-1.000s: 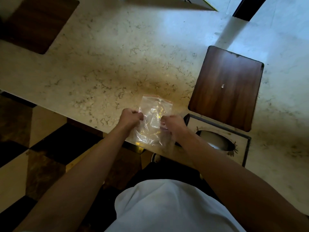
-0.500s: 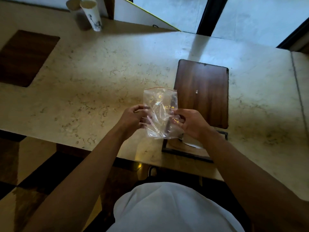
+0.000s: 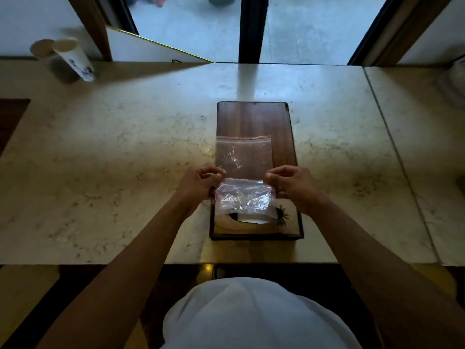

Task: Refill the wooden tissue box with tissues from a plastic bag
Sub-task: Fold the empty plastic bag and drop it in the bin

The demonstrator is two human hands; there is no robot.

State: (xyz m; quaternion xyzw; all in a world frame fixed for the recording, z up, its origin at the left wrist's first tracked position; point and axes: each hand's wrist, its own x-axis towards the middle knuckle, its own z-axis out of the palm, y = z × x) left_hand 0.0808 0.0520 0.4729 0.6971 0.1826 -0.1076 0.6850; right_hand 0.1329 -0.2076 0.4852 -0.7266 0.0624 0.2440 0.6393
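A clear plastic zip bag [image 3: 243, 159] with a red seal strip hangs stretched flat between both hands, and it looks empty. My left hand [image 3: 200, 184] pinches its left edge and my right hand [image 3: 293, 183] pinches its right edge. Its lower part is crumpled just above the wooden tissue box [image 3: 256, 227], which sits near the table's front edge with an oval slot showing white inside. A dark wooden panel [image 3: 253, 119], maybe the box's lid or base, lies flat right behind the box.
The marble table [image 3: 125, 152] runs left and right. Two paper cups [image 3: 73, 59] stand at the back left by the wall. A dark inlay [image 3: 11, 117] marks the left edge. A seam [image 3: 392, 147] splits the tabletop on the right. Windows lie beyond.
The bag went from crumpled and off to the left to flat and centred over the panel and box. My view has swung to face the table squarely.
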